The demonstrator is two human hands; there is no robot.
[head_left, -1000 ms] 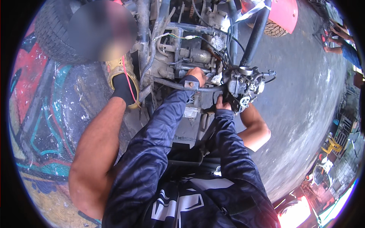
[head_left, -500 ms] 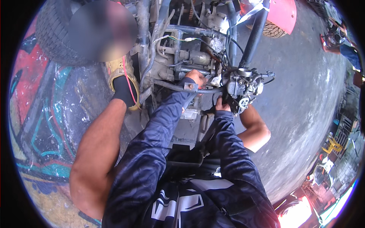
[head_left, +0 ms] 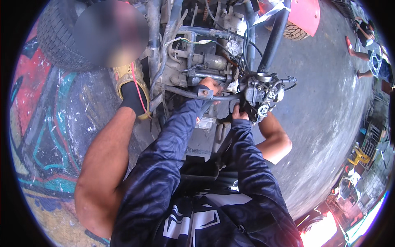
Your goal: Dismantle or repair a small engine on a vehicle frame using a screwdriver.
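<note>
Two bare hands of yours were in among the frame parts. Clock taken from mid-view: your L hand [head_left: 211, 84] was betw. 12 & 1, wrist passing under the curved tube [head_left: 226, 98] w/ its small bracket plate [head_left: 205, 94], fingers bent near the bright rod [head_left: 210, 75] on the engine [head_left: 214, 62]. Tips were hidden, so couldn't tell if you gripped anything. Your R hand [head_left: 240, 112] was betw. 2 & 3, thumb side showing, the rest tucked out of sight by the carb [head_left: 255, 90]; couldn't tell if it was wide, narrow or holding sth.

The carb sat at 2, by the tube's 3 o'clock end, its round mouth [head_left: 265, 77] toward 12 w/ no hose seen on it.

Progress, as far as could be judged: engine was in the frame, & the white wire connector [head_left: 204, 42] at 12 looked joined, wires at both ends. Carb looked unmounted; no intake joint was visible, tho its underside was hidden. Engine was exposed; a red fender [head_left: 305, 16] was on betw. 1 & 2. Whether any bolt near your fingers was tight or loose, couldn't tell.
</note>
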